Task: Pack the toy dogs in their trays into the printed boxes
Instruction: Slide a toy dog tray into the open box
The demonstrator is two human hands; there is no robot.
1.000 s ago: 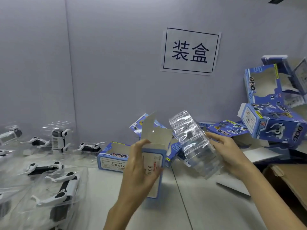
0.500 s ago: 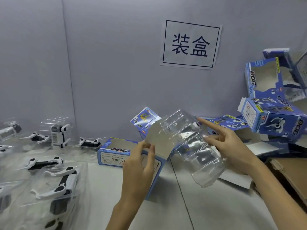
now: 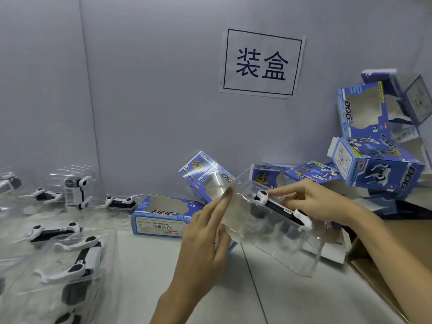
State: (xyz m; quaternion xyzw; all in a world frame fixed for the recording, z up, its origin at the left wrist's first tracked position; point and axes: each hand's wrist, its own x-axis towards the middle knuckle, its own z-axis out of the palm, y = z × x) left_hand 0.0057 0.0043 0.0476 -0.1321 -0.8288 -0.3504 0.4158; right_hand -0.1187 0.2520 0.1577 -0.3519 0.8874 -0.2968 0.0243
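Head view: the right hand (image 3: 313,202) grips the clear tray (image 3: 275,230) holding a toy dog (image 3: 280,210), tilted toward the box (image 3: 224,239), probably to slide it in. The left hand (image 3: 205,239) steadies that box, fingers extended against its flap. More trayed dogs (image 3: 70,260) wait on the bench (image 3: 163,265).

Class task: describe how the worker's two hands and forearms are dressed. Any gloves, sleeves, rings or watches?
Both are bare. The left hand and right hand wear no gloves or rings, and the visible forearms show no sleeves, watches or bands. The left fingertip's nail looks dark.
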